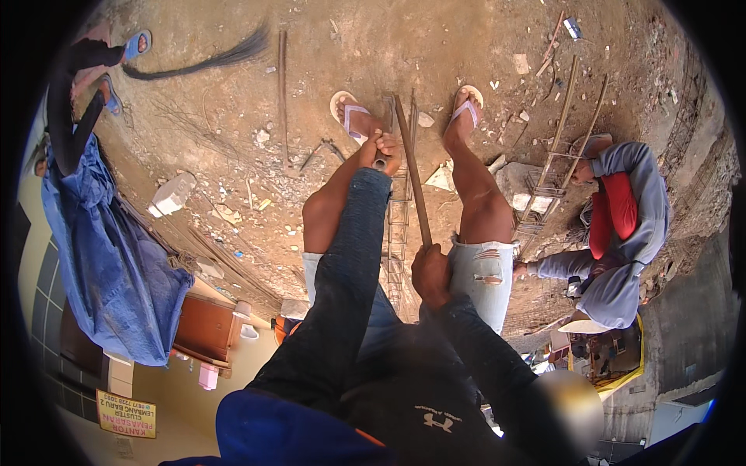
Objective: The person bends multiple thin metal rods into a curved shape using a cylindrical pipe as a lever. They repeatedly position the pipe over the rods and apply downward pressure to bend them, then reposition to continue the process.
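My left hand [379, 150] is closed round a short metal pipe, whose hollow end [379, 164] shows below my fingers. Lower and to the right, my right hand [432, 273] is wrapped round the near end of a long rusty-brown bar [413, 171]. That bar slants up and a little left, its far end close to my left hand. Between my legs lies a long rebar cage [395, 256] with several cross ties, running beneath both hands. How the pipe and bar meet the cage is hard to make out.
On the right a co-worker in a grey hooded top [649, 210] crouches by another rebar cage [540, 190]. A dark wire bundle [210, 64] lies near a person's blue sandals [138, 45]. A white block [173, 194], blue tarp [116, 264] and loose bar [283, 97] lie left.
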`<state>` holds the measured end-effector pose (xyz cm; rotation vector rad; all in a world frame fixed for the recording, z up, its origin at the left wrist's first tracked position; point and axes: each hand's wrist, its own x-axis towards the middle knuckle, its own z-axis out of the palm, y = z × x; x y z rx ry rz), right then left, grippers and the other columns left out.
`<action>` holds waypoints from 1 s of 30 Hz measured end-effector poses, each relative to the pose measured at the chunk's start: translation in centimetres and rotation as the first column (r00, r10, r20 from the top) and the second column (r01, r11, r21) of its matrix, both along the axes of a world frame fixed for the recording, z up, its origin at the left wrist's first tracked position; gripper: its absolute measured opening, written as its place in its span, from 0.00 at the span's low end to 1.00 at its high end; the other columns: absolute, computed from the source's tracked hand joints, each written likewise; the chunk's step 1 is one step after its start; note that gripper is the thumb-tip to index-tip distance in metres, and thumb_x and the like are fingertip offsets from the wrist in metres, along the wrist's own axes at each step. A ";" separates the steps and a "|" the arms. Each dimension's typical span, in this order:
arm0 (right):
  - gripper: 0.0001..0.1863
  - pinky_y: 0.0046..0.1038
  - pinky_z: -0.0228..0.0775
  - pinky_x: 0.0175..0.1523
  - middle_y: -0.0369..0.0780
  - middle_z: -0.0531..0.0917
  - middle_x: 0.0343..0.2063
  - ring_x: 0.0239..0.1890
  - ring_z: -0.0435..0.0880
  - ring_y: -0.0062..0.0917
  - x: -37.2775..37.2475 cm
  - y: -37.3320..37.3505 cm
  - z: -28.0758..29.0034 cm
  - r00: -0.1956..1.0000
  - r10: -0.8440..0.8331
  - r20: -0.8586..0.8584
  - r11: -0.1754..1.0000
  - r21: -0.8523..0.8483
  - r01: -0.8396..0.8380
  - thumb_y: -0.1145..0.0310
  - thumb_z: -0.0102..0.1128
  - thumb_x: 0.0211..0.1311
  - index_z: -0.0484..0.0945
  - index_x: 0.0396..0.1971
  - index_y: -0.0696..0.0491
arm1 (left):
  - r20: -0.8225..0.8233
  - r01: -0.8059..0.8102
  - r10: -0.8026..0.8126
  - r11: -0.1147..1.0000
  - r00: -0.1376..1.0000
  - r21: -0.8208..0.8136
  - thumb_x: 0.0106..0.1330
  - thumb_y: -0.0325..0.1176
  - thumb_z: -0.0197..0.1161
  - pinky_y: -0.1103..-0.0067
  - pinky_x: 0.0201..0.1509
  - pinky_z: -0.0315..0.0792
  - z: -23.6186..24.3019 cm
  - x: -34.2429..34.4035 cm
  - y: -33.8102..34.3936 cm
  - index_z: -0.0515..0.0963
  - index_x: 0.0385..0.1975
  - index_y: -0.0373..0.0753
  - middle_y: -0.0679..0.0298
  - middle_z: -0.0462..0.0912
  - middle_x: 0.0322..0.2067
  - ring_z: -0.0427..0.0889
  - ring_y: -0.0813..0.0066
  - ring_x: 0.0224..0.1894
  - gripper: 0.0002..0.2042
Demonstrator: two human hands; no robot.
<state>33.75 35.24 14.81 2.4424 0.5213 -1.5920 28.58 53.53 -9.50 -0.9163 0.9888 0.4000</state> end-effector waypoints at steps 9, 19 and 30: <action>0.12 0.44 0.80 0.31 0.51 0.84 0.22 0.26 0.87 0.45 -5.9 -3.9 -2.3 0.985 -0.167 0.042 0.977 -0.130 0.171 0.63 0.52 0.72 0.72 0.36 0.59 | -0.013 0.242 -0.242 0.969 0.970 0.041 0.78 0.39 0.52 0.87 0.21 0.65 1.8 -0.8 -0.3 0.69 0.34 0.41 0.76 0.67 0.18 0.68 0.86 0.19 0.11; 0.15 0.48 0.78 0.35 0.54 0.83 0.25 0.30 0.86 0.50 -2.6 -2.9 -1.8 0.973 -0.190 -0.129 0.972 -0.163 0.169 0.60 0.50 0.73 0.70 0.38 0.60 | -0.179 0.208 -0.213 0.977 0.960 -0.047 0.78 0.41 0.49 0.84 0.18 0.66 2.9 0.2 -0.9 0.70 0.35 0.42 0.77 0.67 0.18 0.68 0.86 0.17 0.11; 0.13 0.19 0.51 0.17 0.26 0.63 0.16 0.14 0.60 0.10 17.8 3.3 6.8 0.506 -0.759 -0.410 0.626 -0.247 0.740 0.61 0.52 0.75 0.67 0.28 0.47 | -0.127 0.383 -0.371 0.920 0.920 0.084 0.78 0.42 0.53 0.88 0.19 0.63 2.8 -0.4 -0.9 0.70 0.36 0.41 0.77 0.67 0.19 0.67 0.89 0.19 0.12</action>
